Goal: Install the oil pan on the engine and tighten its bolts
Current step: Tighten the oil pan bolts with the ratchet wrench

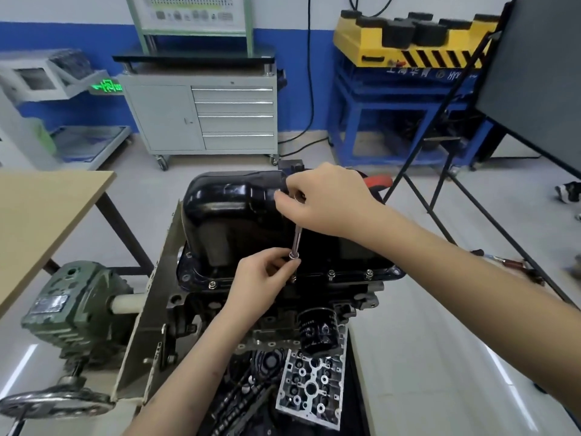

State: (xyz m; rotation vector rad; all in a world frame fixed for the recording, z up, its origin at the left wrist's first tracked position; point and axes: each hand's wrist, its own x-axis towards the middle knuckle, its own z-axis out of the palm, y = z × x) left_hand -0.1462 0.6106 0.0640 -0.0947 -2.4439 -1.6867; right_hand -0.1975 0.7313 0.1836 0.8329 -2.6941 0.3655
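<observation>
The black oil pan (239, 209) is seated on the engine (283, 309). The socket driver (296, 240) is gripped at its top by the right hand (327, 199) and pinched near a flange bolt (293, 279) by the left hand (264, 278); if tilted, slipping or cross-threading is likely

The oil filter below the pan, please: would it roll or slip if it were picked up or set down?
The oil filter is a glossy black cylinder, so it would probably roll on its side. Its smooth shell may be slippery. It looks rigid, likely metal.
</observation>
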